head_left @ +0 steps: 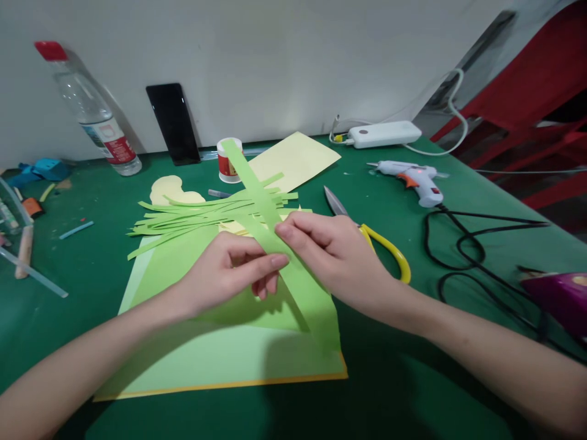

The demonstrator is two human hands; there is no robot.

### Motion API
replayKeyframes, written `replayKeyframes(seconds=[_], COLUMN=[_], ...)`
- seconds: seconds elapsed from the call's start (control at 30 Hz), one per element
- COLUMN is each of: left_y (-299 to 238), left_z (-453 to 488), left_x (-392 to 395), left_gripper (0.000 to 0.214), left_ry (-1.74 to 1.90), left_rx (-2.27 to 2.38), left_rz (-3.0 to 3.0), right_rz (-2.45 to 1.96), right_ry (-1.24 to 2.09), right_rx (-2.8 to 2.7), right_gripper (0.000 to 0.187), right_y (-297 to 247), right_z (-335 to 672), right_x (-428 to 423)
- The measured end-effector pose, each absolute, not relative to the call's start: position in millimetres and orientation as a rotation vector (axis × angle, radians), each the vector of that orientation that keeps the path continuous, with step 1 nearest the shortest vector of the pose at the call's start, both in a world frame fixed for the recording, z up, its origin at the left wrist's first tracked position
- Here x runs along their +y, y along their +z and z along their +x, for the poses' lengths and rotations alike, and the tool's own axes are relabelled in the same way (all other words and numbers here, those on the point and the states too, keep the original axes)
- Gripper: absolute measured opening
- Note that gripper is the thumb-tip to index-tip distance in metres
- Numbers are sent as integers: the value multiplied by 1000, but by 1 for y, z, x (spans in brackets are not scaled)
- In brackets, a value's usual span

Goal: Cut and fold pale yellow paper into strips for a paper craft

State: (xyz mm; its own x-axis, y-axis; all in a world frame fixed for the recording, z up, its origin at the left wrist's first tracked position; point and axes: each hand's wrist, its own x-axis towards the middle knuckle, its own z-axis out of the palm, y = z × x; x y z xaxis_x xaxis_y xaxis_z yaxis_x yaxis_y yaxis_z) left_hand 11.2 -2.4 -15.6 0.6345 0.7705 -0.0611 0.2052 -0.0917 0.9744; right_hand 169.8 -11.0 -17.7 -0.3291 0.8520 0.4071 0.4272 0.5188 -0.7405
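Observation:
A long light-green paper strip (pixel 302 287) slants across the middle, above the stacked sheets. My left hand (pixel 243 263) pinches it between thumb and fingers near its centre. Just to the right, my right hand (pixel 325 244) also grips the strip, its thumb on the paper's face. Behind the hands lies a pile of narrow green paper strips (pixel 197 214). Beneath are a green sheet (pixel 169 275) and a paler green sheet (pixel 220 360) with an orange edge. Yellow-handled scissors (pixel 387 244) rest beside my right hand, partly hidden by it.
Toward the back stand a water bottle (pixel 98 110), a black phone (pixel 174 122) and a small white-and-red tub (pixel 228 165). A pale yellow sheet (pixel 302 162) lies near the wall. On the right are a glue gun (pixel 419 180), its black cord (pixel 468 244) and a white power strip (pixel 385 134).

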Motion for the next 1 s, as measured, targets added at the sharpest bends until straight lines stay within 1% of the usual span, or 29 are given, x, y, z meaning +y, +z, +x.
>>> replayKeyframes(seconds=[0.2, 0.47, 0.53, 0.63, 0.73, 1.0], left_y=[-18, -13, -13, -12, -12, -12], left_z=[14, 11, 10, 9, 11, 15], left_x=[-4, -5, -4, -3, -3, -7], left_gripper=[30, 32, 30, 26, 28, 34], left_ry=[635, 751, 793, 706, 611, 715], left_rx=[832, 858, 858, 803, 777, 835], left_rz=[1569, 1582, 1557, 1550, 1615, 1629], right_rz=[-1041, -1055, -1066, -1065, -1054, -1072], right_ry=[614, 805, 801, 774, 792, 741], right_rx=[-1925, -1858, -1890, -1911, -1930, -1830], right_gripper=[32, 32, 31, 31, 31, 29], right_y=[-20, -14, -12, -10, -10, -18], right_z=[169, 172, 173, 173, 173, 170], right_x=[-12, -13, -13, -13, -14, -17])
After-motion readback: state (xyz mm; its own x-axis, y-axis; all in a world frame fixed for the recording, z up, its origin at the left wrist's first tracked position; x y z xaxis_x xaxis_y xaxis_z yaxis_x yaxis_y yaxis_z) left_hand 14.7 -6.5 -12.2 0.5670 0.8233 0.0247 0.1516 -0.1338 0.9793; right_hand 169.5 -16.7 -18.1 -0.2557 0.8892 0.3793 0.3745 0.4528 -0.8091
